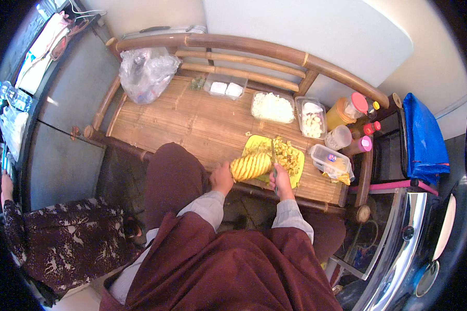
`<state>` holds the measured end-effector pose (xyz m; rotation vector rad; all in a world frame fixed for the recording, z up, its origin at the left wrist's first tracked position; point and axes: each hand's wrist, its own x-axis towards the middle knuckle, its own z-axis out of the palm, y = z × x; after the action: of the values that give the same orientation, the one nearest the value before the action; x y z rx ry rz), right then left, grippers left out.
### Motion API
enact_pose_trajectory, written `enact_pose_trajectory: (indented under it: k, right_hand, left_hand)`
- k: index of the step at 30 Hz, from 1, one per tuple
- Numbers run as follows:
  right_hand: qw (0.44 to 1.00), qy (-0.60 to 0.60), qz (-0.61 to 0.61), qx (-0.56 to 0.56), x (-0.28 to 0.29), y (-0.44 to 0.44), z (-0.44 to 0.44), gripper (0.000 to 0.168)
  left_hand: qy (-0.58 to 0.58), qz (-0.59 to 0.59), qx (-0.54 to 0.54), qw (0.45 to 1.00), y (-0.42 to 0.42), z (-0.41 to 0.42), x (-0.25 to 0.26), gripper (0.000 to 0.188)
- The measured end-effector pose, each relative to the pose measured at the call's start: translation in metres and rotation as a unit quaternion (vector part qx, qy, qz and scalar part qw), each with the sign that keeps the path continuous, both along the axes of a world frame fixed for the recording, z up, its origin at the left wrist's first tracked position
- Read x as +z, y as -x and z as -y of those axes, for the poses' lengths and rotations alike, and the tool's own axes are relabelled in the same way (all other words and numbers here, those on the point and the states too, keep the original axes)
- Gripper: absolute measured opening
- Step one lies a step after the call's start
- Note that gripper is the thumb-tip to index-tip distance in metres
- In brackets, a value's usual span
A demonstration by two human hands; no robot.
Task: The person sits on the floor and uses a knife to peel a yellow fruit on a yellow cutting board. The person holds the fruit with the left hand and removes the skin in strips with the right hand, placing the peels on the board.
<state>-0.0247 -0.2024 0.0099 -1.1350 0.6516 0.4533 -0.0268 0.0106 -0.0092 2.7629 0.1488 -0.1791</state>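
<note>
A peeled pineapple (251,166) with slanting grooves cut into its flesh lies sideways over the near left part of a yellow-green cutting board (300,163). My left hand (221,178) grips its left end. In my right hand (282,181) is a knife (273,153), its blade pointing away from me, close by the pineapple's right end. Pineapple peelings (290,155) are strewn across the board behind and to the right of the fruit. The board rests near the front edge of a bamboo bench (159,120).
Behind the board stand a tub of white shreds (273,107), a tub of garlic cloves (313,122) and a tray (239,81) with white blocks. Several jars (338,137) and a lidded container (330,158) line the right. A plastic bag (146,76) sits back left. Another person's hand (6,186) shows far left.
</note>
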Motion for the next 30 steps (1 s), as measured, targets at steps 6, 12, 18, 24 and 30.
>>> enact_pose_trajectory:
  k: [6,12,18,24,30]
  right_hand:
    - [0.999,-0.033,0.013,0.022,0.013,-0.005,0.009,0.022]
    - [0.999,-0.001,0.039,-0.014,0.014,-0.010,-0.001,0.025]
    - [0.939,0.333,0.048,-0.077,-0.081,-0.019,0.037,0.038]
    - [0.856,0.504,0.118,0.010,0.002,0.001,0.011,0.039]
    - [0.745,0.581,0.163,0.286,0.063,0.009,-0.029,0.040]
  left_hand:
    - [0.061,-0.084,0.026,0.994,-0.010,0.003,0.023,0.030]
    - [0.180,-0.124,0.051,0.975,-0.006,-0.007,-0.002,0.037]
    - [0.344,-0.324,0.091,0.877,-0.010,0.001,-0.011,0.024]
    - [0.298,-0.293,0.083,0.904,-0.008,-0.004,-0.016,0.021]
    - [0.113,-0.246,-0.020,0.962,-0.011,0.002,-0.014,0.034]
